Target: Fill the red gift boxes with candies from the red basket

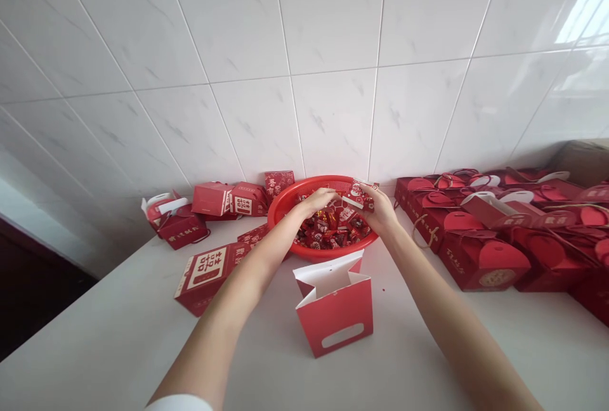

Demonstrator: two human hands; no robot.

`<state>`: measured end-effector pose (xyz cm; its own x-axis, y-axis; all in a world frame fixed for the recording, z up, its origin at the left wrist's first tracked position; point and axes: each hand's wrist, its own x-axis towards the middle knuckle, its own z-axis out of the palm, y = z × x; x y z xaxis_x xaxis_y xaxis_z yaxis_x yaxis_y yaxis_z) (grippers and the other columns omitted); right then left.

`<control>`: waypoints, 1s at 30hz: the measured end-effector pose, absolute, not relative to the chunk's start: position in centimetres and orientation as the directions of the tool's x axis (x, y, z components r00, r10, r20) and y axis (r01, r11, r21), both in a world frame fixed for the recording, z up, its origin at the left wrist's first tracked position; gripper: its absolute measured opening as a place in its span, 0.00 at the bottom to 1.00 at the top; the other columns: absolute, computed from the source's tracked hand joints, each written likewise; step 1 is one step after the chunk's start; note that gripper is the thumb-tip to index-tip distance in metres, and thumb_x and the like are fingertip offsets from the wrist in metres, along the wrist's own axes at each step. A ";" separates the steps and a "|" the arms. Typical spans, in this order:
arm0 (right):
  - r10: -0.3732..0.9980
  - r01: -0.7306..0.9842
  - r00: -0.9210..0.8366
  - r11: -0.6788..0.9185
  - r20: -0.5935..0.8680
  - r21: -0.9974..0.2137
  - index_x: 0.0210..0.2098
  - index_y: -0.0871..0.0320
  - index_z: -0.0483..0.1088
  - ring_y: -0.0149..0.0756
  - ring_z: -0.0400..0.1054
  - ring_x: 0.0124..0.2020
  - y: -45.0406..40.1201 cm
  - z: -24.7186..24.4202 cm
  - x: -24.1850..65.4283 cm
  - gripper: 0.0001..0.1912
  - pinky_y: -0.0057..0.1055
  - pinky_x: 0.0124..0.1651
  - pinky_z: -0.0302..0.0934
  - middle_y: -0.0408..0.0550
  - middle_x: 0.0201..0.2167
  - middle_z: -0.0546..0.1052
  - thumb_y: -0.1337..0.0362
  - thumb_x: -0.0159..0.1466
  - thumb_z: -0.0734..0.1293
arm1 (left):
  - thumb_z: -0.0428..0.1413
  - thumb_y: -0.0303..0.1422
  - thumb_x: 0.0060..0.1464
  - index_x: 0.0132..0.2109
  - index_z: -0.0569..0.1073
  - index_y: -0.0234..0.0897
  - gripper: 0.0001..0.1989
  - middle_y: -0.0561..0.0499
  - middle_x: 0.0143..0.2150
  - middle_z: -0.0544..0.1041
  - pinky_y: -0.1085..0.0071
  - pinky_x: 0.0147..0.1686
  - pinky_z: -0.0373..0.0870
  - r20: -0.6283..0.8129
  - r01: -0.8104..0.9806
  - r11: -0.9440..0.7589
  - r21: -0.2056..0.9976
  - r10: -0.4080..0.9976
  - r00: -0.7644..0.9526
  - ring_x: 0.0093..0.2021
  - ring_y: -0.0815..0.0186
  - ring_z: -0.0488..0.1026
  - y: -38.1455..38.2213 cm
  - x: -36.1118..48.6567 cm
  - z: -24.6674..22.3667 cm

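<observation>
Gripping patterned carton in right hand, cannot tell left hand's hold — seemingly done with closed boxes right of grip, not with open bag nearer.

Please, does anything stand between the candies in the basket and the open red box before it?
Only the near rim of the red basket stands between the candies and the open red box. Nothing else visible blocks that way; the box's mouth is uncovered.
</observation>
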<state>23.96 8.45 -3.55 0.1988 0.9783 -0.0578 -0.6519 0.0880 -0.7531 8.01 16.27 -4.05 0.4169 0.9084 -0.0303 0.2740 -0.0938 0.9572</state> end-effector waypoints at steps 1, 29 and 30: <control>0.978 -0.649 0.199 0.090 -0.055 -0.756 0.29 0.57 0.75 0.34 0.75 0.30 8.4 -3.5 23.9 0.06 0.30 0.33 0.75 0.41 0.27 0.79 0.69 0.53 0.75 | 0.62 0.36 0.50 0.31 0.77 0.36 0.07 0.49 0.35 0.79 0.63 0.45 0.71 -0.013 0.250 -0.097 0.963 0.914 0.406 0.40 0.61 0.73 16.3 8.0 -4.0; 0.917 -0.712 0.384 0.222 -0.105 -0.666 0.30 0.57 0.73 0.31 0.73 0.28 8.9 -3.7 23.9 0.05 0.28 0.30 0.73 0.39 0.25 0.78 0.70 0.53 0.71 | 0.63 0.24 0.41 0.15 0.67 0.37 0.15 0.56 0.15 0.65 0.69 0.33 0.64 -0.083 0.507 -0.361 0.782 0.747 0.660 0.23 0.66 0.64 15.1 13.7 -6.2; 0.918 -0.712 0.382 0.222 -0.102 -0.666 0.30 0.57 0.73 0.32 0.73 0.28 9.0 -3.8 23.9 0.05 0.29 0.30 0.73 0.39 0.24 0.77 0.70 0.53 0.72 | 0.64 0.23 0.39 0.14 0.67 0.37 0.15 0.56 0.14 0.65 0.69 0.32 0.63 -0.087 0.514 -0.379 0.769 0.736 0.672 0.23 0.66 0.64 15.1 14.3 -6.5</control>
